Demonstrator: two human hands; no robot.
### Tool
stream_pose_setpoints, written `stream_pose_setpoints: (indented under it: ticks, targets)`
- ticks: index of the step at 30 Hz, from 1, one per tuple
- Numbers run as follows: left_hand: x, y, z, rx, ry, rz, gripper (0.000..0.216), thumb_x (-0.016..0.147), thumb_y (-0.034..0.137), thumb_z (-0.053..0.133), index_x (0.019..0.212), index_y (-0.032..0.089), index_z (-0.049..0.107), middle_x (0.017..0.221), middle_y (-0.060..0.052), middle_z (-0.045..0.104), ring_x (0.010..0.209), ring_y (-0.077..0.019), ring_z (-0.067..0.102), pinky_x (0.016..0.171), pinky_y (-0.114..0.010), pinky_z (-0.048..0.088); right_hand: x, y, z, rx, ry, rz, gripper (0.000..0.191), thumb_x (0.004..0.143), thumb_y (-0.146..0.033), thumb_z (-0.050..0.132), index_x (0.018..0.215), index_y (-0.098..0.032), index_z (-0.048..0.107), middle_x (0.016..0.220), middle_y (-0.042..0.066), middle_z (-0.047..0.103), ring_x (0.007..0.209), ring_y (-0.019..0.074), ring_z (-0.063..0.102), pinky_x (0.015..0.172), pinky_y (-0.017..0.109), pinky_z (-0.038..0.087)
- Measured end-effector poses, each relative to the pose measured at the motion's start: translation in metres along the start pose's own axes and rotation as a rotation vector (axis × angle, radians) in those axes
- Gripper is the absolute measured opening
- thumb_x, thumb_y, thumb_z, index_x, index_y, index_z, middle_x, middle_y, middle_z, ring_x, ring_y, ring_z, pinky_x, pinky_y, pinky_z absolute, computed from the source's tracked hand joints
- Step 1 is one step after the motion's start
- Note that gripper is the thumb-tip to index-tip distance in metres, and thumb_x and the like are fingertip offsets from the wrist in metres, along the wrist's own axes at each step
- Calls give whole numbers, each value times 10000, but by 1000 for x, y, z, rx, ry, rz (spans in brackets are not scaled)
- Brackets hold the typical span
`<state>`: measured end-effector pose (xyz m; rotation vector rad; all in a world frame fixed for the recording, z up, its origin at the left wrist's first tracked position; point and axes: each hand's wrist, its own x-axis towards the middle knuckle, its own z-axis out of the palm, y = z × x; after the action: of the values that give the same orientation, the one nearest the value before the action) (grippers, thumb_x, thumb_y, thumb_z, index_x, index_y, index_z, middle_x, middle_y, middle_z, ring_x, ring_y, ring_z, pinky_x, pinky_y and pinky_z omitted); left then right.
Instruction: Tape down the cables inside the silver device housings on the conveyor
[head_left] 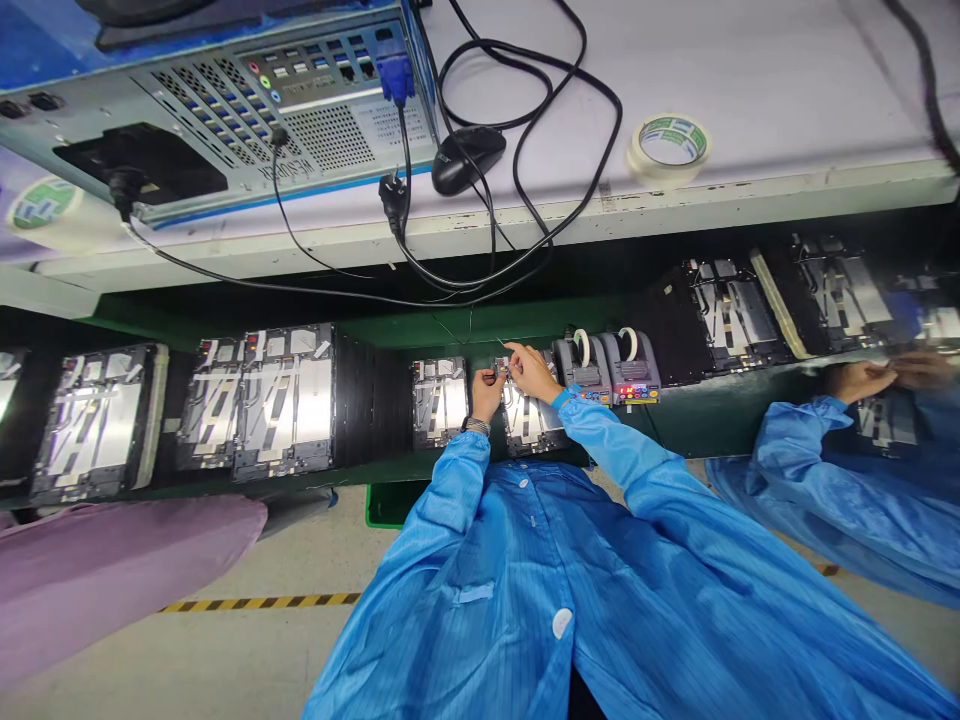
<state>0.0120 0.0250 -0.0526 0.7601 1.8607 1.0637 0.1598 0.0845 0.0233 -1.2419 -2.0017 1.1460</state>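
Observation:
In front of me lies an opened tablet-like device (526,418) with silvery plates and dark strips inside. My left hand (487,393) is at its upper left corner, fingers closed in a pinch; what they hold, if anything, is too small to make out. Over the device's upper part, my right hand (534,373) has its fingers bent together. A thin pale sliver shows by its fingertips, too fine to name. A second opened device (440,402) lies just left of my left hand. Two tape dispensers (583,368) with white rolls stand right of my right hand.
Stacks of similar opened devices (285,400) stand at left, and more (735,315) at right. A co-worker's hands (862,380) work at far right. On the shelf above are a computer case (322,120), a mouse (469,160), looped cables and a tape roll (670,148).

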Motion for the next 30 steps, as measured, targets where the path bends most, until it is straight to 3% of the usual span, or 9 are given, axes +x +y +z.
stream_pose_setpoints:
  ticks: [3, 6, 9, 16, 23, 27, 30]
  targets:
    - [-2, 1, -2, -8, -5, 80, 311, 861, 285, 754, 1103, 200, 578, 1129, -75, 662, 1015, -178, 644, 948, -341, 516, -20, -9, 7, 492, 34, 220, 490, 826, -221, 632, 1314, -217, 586, 877, 10, 670, 770, 181, 576, 743, 314, 463]
    - [-9, 6, -4, -14, 3, 169, 438, 872, 273, 741, 1268, 225, 560, 1327, -103, 596, 1100, -181, 632, 967, -325, 516, -43, -14, 20, 975, 6, 450, 490, 785, -298, 693, 1257, -224, 588, 819, -4, 690, 632, 148, 560, 594, 269, 405]
    - [-15, 13, -8, 60, 10, 212, 519, 889, 284, 726, 1374, 258, 545, 1460, -114, 505, 1186, -200, 601, 991, -320, 511, -57, -15, 31, 1218, 28, 580, 512, 745, -284, 730, 1234, -207, 600, 790, 7, 706, 596, 137, 567, 561, 256, 386]
    - [-15, 20, -12, 156, -12, 320, 457, 886, 195, 669, 1330, 274, 601, 1486, -103, 470, 1429, -229, 449, 1212, -385, 368, -55, -13, 33, 1309, 17, 615, 471, 744, -247, 735, 1198, -177, 628, 769, 14, 711, 598, 132, 583, 569, 250, 390]
    - [-13, 21, -10, 156, -39, 303, 449, 866, 131, 654, 1284, 294, 630, 1534, -92, 409, 1515, -241, 373, 1245, -413, 340, -46, -11, 31, 1357, -9, 680, 265, 821, -315, 697, 1050, -188, 658, 782, 18, 703, 601, 135, 566, 570, 254, 407]
    - [-13, 21, -8, 159, -48, 328, 336, 890, 123, 627, 1187, 271, 678, 1532, -98, 405, 1562, -241, 302, 1261, -412, 315, -40, -12, 29, 1374, -4, 746, 172, 871, -318, 648, 977, -184, 656, 782, 31, 696, 611, 142, 563, 577, 259, 419]
    - [-13, 22, -8, 169, -58, 327, 251, 913, 145, 620, 1121, 259, 705, 1548, -98, 389, 1544, -253, 340, 1251, -425, 337, -37, -11, 28, 1368, 1, 782, 179, 923, -351, 585, 953, -185, 646, 789, 43, 694, 618, 148, 566, 587, 264, 430]
